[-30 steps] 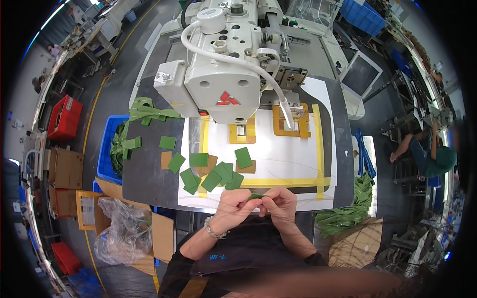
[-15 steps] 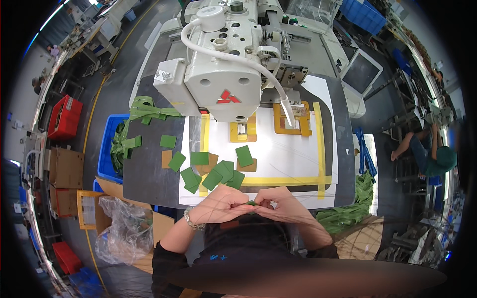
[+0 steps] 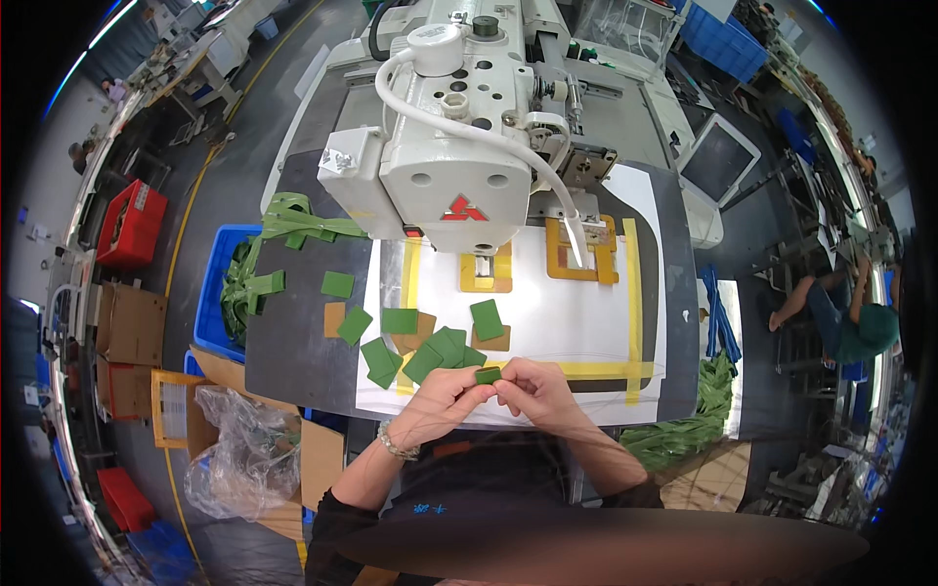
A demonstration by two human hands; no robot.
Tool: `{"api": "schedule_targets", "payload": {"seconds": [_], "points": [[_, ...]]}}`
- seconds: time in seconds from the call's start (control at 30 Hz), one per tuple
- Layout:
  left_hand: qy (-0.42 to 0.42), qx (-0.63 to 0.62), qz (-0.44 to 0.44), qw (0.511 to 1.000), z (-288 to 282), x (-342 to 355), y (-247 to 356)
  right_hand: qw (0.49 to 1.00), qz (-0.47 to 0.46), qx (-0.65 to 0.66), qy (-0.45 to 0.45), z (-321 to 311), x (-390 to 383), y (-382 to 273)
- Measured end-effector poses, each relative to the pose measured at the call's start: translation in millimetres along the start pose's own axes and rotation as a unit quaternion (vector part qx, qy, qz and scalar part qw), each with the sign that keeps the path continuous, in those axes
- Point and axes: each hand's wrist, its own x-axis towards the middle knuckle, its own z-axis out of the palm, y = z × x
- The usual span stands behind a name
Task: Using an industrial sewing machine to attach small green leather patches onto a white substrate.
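Observation:
Over the front edge of the work table, my left hand (image 3: 447, 396) pinches a small green rectangular piece (image 3: 488, 375). My right hand (image 3: 539, 393) has its fingers closed at the same piece's right end. Just beyond my hands lie several loose green cards (image 3: 446, 344), with a few tan cards (image 3: 414, 334) among and under them. The white industrial sewing machine (image 3: 459, 186) rises behind, its head above a yellow frame (image 3: 486, 272). A second yellow frame (image 3: 579, 256) sits to the right on the white sheet (image 3: 547, 327).
Green straps (image 3: 305, 223) lie on the table's (image 3: 303, 366) left side and hang in a blue bin (image 3: 208, 311). More green straps (image 3: 689, 415) pile up at lower right. A clear plastic bag (image 3: 244, 449) bulges from a carton at lower left. Another person (image 3: 850, 317) sits far right.
Both hands have moved slightly forward, away from my body. The green piece has risen into clearer view between my fingers. The whole view has shifted a little.

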Motion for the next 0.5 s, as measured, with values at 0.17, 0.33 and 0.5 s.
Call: {"api": "schedule_targets", "payload": {"seconds": [0.17,0.33,0.5], "points": [[0.026,0.021,0.002,0.999,1,0,-8,0.998,0.007,0.063,0.005,3,4,4],[0.057,-0.028,0.023,0.998,0,3,-24,0.998,-0.004,0.056,0.009,6,7,5],[0.062,-0.072,0.026,0.995,-2,10,-23,0.998,-0.011,0.053,0.015,5,10,9]]}}
